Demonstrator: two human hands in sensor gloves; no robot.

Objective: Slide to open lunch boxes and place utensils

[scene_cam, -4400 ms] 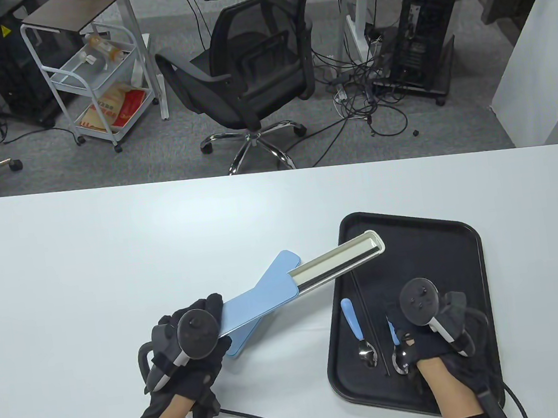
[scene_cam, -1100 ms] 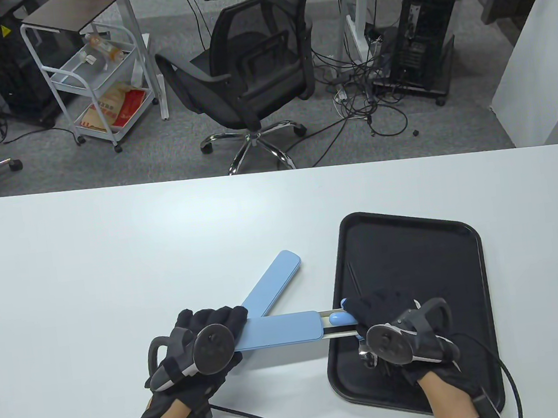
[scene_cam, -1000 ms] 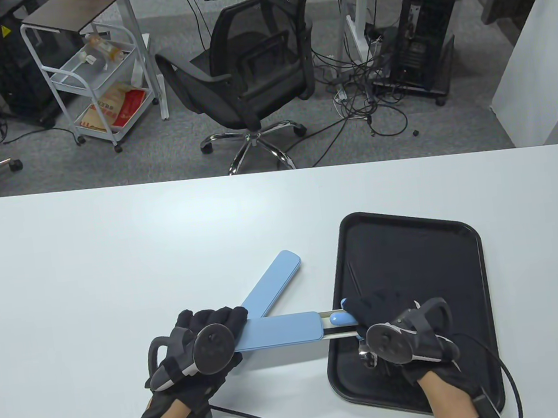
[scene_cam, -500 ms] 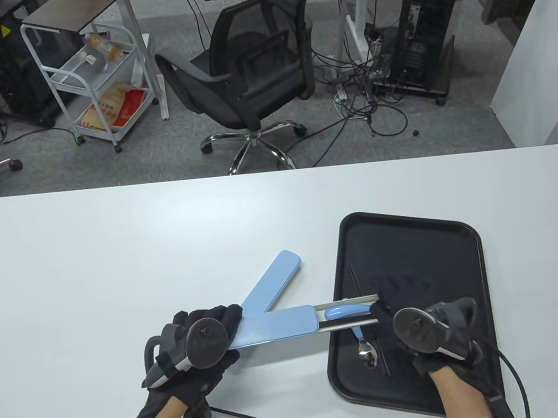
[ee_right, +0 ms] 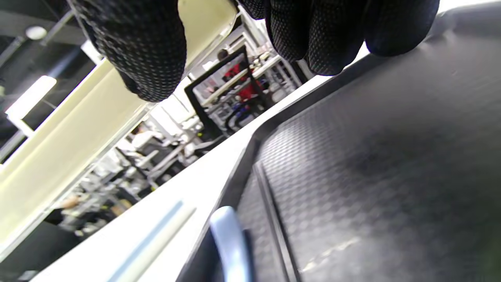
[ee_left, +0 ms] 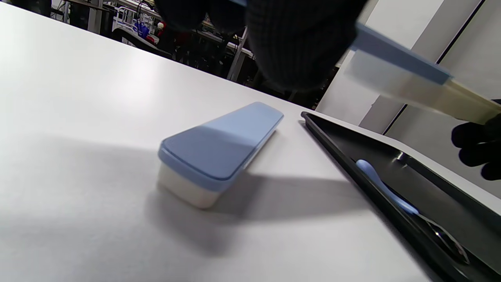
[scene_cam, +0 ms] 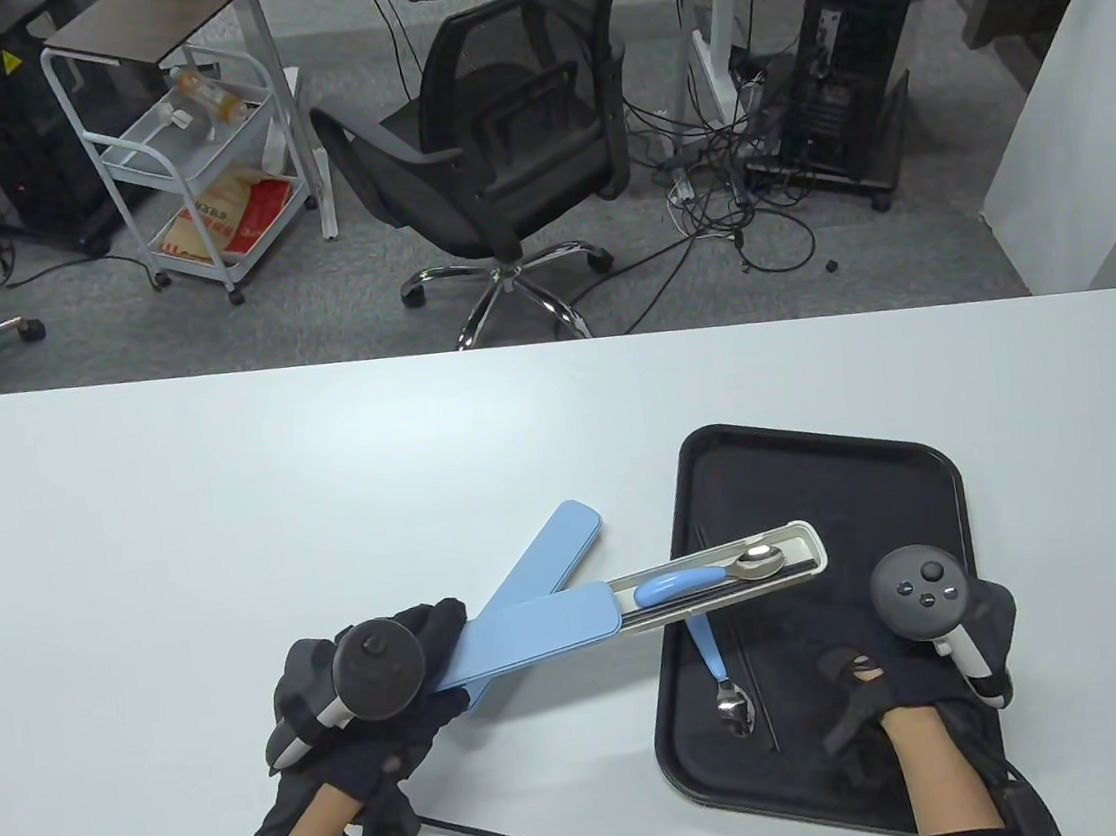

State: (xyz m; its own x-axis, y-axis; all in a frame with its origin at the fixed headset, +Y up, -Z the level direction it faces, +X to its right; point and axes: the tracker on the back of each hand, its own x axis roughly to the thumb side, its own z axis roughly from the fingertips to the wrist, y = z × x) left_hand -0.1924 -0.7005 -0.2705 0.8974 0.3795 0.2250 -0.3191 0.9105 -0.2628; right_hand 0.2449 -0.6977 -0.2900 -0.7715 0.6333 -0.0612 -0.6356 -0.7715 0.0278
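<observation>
Our left hand [scene_cam: 367,681] grips the open box [scene_cam: 629,603] by its lid end, the tray reaching out right over the black tray [scene_cam: 886,471], one spoon [scene_cam: 707,577] inside. Our right hand [scene_cam: 908,660] hovers released beyond it. Tilting the box could spill that spoon; the second spoon [scene_cam: 720,671] waits below.

Your hands [scene_cam: 369,706] wear black knit cloth. Tabletop [scene_cam: 225,496]: smooth matt white. Tray [scene_cam: 827,478]: black plastic, pebbled texture. Box lid [scene_cam: 532,632]: smooth blue plastic. Spoon bowl [scene_cam: 760,559]: glossy metal.
</observation>
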